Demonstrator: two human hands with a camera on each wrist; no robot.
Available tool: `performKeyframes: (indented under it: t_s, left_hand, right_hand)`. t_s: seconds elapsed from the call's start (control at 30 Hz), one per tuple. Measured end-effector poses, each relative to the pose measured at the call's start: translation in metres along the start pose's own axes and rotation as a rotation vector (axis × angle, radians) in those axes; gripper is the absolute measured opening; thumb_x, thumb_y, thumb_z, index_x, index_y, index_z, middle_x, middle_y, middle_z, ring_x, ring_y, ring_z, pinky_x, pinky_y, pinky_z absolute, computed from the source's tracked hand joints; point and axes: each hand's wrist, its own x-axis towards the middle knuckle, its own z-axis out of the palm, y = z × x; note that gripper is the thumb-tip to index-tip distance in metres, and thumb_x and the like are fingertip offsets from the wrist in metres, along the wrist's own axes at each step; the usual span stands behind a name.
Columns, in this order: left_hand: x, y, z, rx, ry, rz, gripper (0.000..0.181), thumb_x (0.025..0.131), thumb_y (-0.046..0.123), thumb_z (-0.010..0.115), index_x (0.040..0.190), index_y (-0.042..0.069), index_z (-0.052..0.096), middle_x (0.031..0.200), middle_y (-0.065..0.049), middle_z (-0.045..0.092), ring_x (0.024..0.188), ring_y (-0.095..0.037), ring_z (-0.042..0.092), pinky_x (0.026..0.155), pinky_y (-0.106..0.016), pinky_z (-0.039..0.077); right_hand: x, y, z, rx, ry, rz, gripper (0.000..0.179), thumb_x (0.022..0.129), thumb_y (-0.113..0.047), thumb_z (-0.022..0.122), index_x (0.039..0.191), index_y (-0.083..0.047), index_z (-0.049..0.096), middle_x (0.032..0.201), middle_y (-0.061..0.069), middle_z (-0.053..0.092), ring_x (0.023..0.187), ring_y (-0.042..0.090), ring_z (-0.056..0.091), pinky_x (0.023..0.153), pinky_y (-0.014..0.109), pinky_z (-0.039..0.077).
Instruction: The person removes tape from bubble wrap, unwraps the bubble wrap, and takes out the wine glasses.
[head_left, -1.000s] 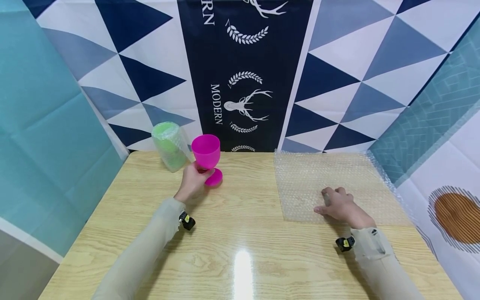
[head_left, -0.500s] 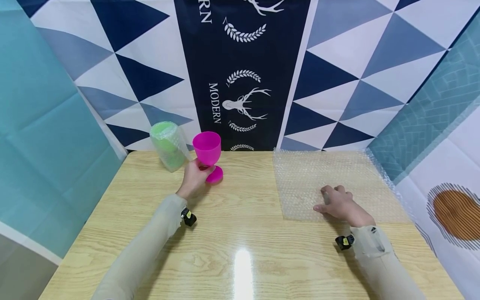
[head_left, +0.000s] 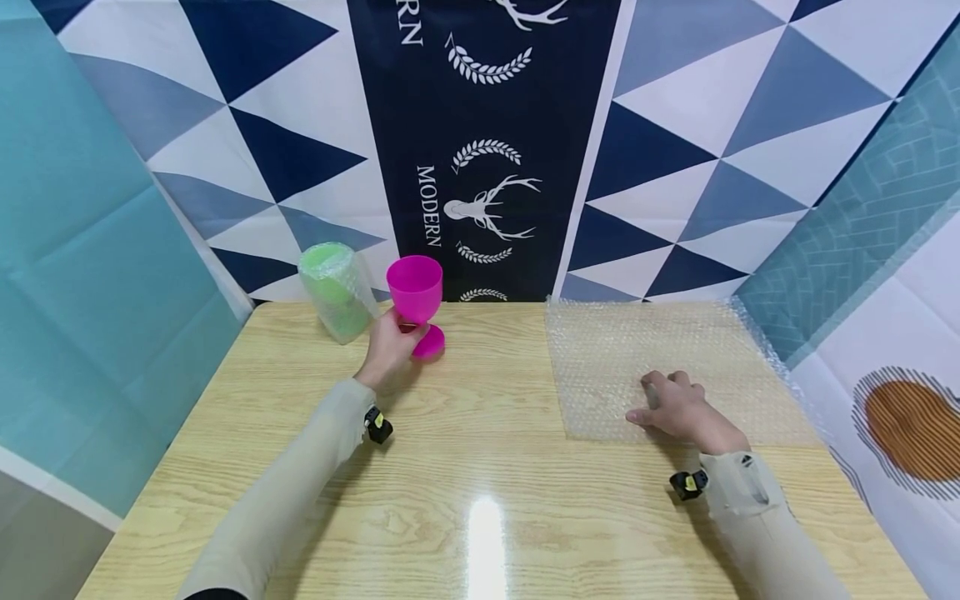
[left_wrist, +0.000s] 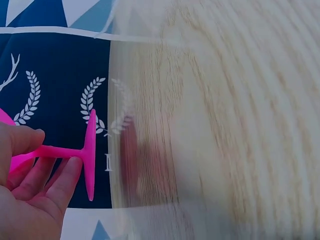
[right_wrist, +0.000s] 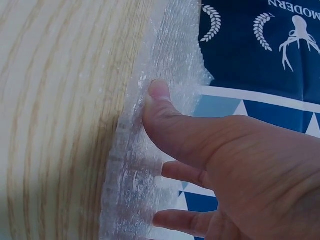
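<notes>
Near the back left of the table, my left hand [head_left: 387,343] grips a bright pink plastic goblet [head_left: 415,289] by its stem, bowl upward. In the left wrist view, the thumb and fingers wrap the stem close to the round foot [left_wrist: 90,165], and a gap shows between that foot and the wood. My right hand [head_left: 678,412] rests with spread, slightly bent fingers on a flat sheet of clear bubble wrap [head_left: 607,350]. Its thumb [right_wrist: 160,90] lies on the wrap near the sheet's front edge in the right wrist view.
Left of the goblet, a green object wrapped in bubble wrap [head_left: 333,292] stands at the table's back edge, near my left hand. A patterned cloth wall [head_left: 491,108] rises right behind the wooden table [head_left: 480,450]. Teal and white panels flank both sides.
My left hand has raised the pink goblet a little and moved it slightly toward the back. The right hand stays in place on the bubble wrap.
</notes>
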Motion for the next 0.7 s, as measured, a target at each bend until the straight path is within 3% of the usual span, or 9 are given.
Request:
performKeyframes:
  t_s: [0.53,0.7]
  left_hand:
    - [0.008,-0.003,0.005,-0.003,0.005,0.021,0.027,0.095,0.011,0.072,0.119,-0.003,0.069,0.114,-0.023,0.073,0.107,-0.036,0.071,0.095,-0.046,0.060]
    - [0.009,-0.011,0.005,-0.043,0.015,-0.013,0.028,0.095,0.009,0.071,0.119,-0.005,0.068,0.115,-0.024,0.072,0.109,-0.036,0.069,0.097,-0.045,0.058]
  right_hand:
    - [0.001,0.003,0.001,0.010,-0.003,0.013,0.082,0.093,-0.046,0.074,0.147,0.007,0.042,0.140,0.049,0.034,0.123,0.071,0.034,0.093,0.080,0.040]
    - [0.001,0.002,0.001,0.004,0.006,0.006,0.081,0.093,-0.045,0.074,0.146,0.007,0.043,0.139,0.048,0.036,0.121,0.070,0.037,0.091,0.078,0.042]
